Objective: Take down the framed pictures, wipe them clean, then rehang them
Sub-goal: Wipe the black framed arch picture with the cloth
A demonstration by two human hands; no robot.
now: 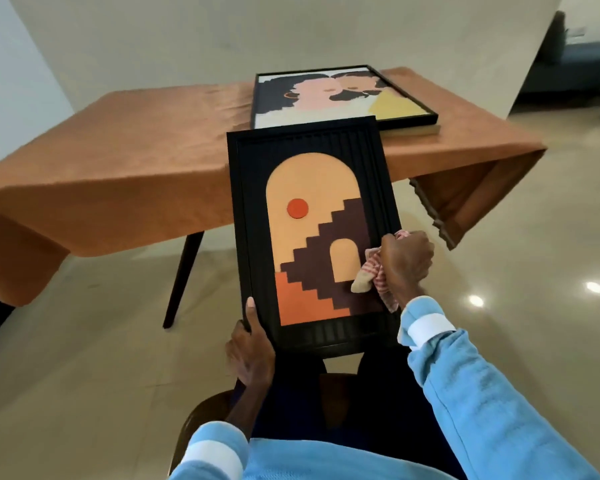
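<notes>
a seated person's left hand (252,348) grips the lower left corner of a black-framed arch-and-stairs picture (314,237) tilted over the lap. the right hand (407,259) clutches a striped pink cloth (369,273) against its lower right, seemingly touching. a second black-framed picture (340,95) lies on the orange-covered table (136,161).

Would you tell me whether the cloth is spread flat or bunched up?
Bunched up: the cloth is a crumpled wad pressed against the held picture, lower right.
</notes>
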